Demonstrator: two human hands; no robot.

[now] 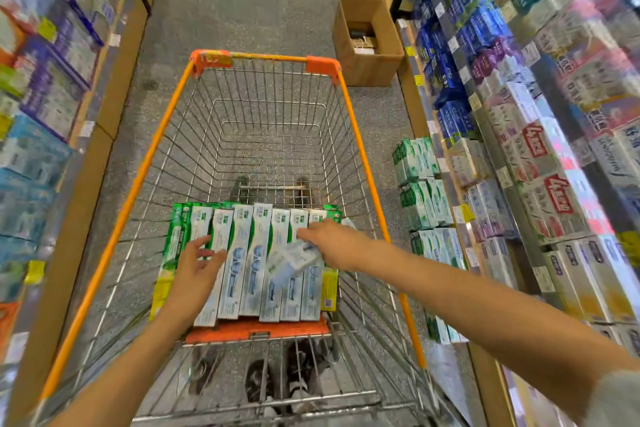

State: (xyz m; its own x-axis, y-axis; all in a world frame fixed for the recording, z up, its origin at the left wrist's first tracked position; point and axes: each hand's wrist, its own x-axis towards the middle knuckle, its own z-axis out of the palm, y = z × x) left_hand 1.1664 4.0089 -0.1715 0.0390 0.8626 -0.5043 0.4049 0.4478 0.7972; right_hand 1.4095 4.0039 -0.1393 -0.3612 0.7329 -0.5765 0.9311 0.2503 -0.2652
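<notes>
Loading cart (pixel 166 149): right hand (pixel 334 244) pinches toothpaste box (pixel 294 260) at row's (pixel 247 270) 3 o'clock, left hand (pixel 197 263) spread at 9; nxt we lay it flat.

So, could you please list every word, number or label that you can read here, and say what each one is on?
"4": large numeral on a red badge on boxes on the right-hand shelf; the characters beside it are too blurred to read.
Toothpaste boxes: print too blurred to read.
Yellow shelf tags: too small to read.
Cardboard carton: no readable text.
</notes>
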